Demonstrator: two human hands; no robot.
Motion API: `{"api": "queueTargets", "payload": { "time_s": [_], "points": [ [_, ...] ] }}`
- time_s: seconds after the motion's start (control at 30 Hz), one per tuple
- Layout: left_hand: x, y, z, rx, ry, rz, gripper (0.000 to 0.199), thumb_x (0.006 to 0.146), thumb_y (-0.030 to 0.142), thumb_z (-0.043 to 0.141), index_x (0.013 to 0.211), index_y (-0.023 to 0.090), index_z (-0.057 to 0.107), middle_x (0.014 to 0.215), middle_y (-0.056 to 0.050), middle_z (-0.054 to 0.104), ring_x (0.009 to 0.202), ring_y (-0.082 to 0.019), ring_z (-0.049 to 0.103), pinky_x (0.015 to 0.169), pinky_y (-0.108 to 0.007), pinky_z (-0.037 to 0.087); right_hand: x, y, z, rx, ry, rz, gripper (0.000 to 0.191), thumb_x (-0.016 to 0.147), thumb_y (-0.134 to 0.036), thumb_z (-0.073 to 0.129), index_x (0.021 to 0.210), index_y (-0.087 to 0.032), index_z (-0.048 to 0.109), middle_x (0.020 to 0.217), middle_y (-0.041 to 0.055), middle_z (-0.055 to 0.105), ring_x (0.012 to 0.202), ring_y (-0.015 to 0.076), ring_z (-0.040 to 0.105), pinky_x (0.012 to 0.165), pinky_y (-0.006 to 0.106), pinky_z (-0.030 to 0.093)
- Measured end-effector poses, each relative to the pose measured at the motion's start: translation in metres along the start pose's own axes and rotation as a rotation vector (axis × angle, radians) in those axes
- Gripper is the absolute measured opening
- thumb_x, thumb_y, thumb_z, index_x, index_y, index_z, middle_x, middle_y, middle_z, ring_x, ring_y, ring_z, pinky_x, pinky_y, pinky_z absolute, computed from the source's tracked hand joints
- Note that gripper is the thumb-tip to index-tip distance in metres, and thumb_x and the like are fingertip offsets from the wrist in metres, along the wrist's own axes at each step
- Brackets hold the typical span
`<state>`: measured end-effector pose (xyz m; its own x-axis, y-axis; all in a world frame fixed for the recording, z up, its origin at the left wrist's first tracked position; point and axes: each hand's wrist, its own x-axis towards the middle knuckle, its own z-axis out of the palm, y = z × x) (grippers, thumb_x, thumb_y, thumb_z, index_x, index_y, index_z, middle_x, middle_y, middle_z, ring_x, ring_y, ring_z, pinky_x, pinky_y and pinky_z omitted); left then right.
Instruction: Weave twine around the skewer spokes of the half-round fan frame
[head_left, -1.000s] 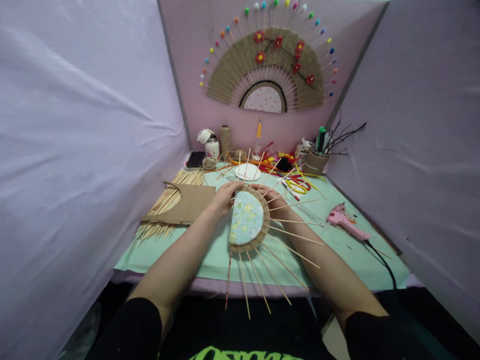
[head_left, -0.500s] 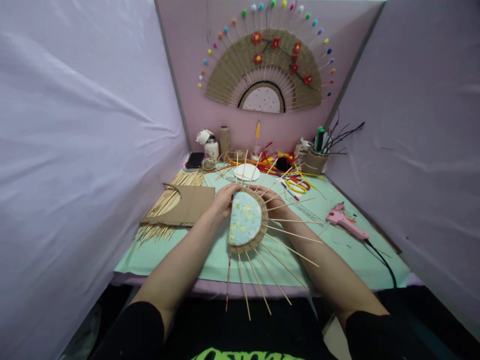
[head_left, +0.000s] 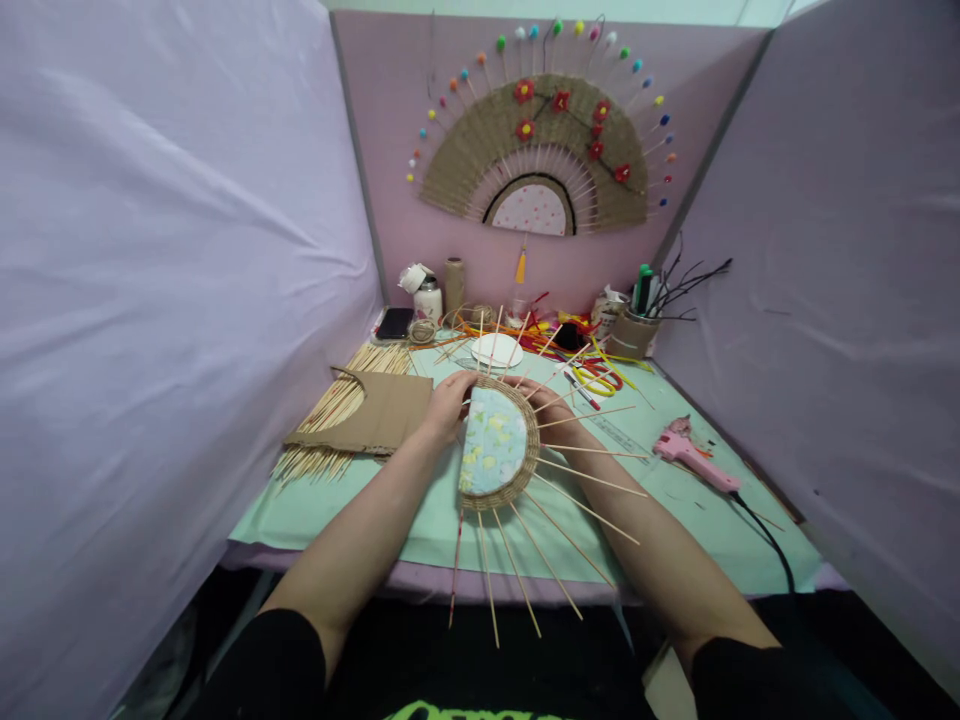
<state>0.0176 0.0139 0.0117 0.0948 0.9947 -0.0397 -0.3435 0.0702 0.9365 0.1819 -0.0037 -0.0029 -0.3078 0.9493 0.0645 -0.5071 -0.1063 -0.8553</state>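
Between my hands I hold up a half-round fan frame point(head_left: 495, 442), its straight edge to the left. Blue floral fabric covers its face, a woven twine band runs around the curve, and thin wooden sticks spread outward from it. My left hand point(head_left: 452, 400) is closed on the upper left corner. My right hand point(head_left: 541, 402) reaches behind the upper curve among the sticks; its fingers are partly hidden by the frame. The lowest sticks point down past the table's front edge.
Cardboard point(head_left: 394, 410) lies over a pile of thin sticks point(head_left: 307, 465) at left. A pink glue gun point(head_left: 694, 455) with a cord lies right. Behind are a white disc point(head_left: 497, 350), yellow-handled scissors point(head_left: 595, 381), a phone point(head_left: 394, 324) and a twig pot point(head_left: 632, 333). A finished fan point(head_left: 480, 140) hangs on the back wall.
The view has tilted slightly upward, so the surroundings sit a little lower. Both hands keep hold of the fan frame, which has hardly moved.
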Motion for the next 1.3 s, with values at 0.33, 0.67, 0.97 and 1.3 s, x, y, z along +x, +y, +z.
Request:
{"api": "queueTargets", "payload": {
  "time_s": [0.33, 0.67, 0.97, 1.3],
  "points": [
    [-0.006, 0.004, -0.007, -0.041, 0.025, 0.003, 0.031, 0.061, 0.035, 0.075, 0.082, 0.019, 0.059, 0.074, 0.003, 0.059, 0.06, -0.009, 0.056, 0.053, -0.019, 0.04, 0.003, 0.002, -0.003, -0.007, 0.002, 0.003, 0.029, 0.068, -0.024, 0.073, 0.097, -0.02, 0.069, 0.09, 0.0027, 0.074, 0.076, 0.0177, 0.066, 0.071, 0.03, 0.052],
    [0.001, -0.007, -0.01, -0.204, -0.171, -0.351, 0.04, 0.076, 0.054, 0.064, 0.072, 0.014, 0.065, 0.062, -0.006, 0.066, 0.061, -0.019, 0.064, 0.061, -0.028, 0.048, 0.001, 0.002, -0.002, -0.05, 0.015, -0.004, 0.028, 0.068, -0.029, 0.074, 0.095, -0.021, 0.07, 0.089, 0.0026, 0.073, 0.077, 0.0189, 0.067, 0.073, 0.033, 0.052],
    [0.0, -0.009, -0.01, -0.467, -0.136, -0.203, 0.018, 0.07, 0.014, 0.075, 0.084, 0.016, 0.064, 0.073, -0.001, 0.069, 0.064, -0.013, 0.064, 0.065, -0.024, 0.049, 0.0, 0.003, -0.003, -0.06, 0.015, -0.004, 0.028, 0.068, -0.028, 0.073, 0.096, -0.022, 0.07, 0.089, 0.0011, 0.073, 0.076, 0.0176, 0.066, 0.072, 0.032, 0.052],
    [-0.012, -0.002, 0.001, -0.403, -0.035, -0.014, 0.039, 0.054, 0.023, 0.086, 0.081, 0.016, 0.058, 0.072, 0.002, 0.065, 0.061, -0.01, 0.061, 0.061, -0.023, 0.046, -0.001, 0.001, -0.002, -0.049, 0.009, -0.003, 0.029, 0.069, -0.027, 0.073, 0.097, -0.021, 0.068, 0.089, 0.0026, 0.073, 0.075, 0.0185, 0.066, 0.072, 0.033, 0.052]
  ]
}}
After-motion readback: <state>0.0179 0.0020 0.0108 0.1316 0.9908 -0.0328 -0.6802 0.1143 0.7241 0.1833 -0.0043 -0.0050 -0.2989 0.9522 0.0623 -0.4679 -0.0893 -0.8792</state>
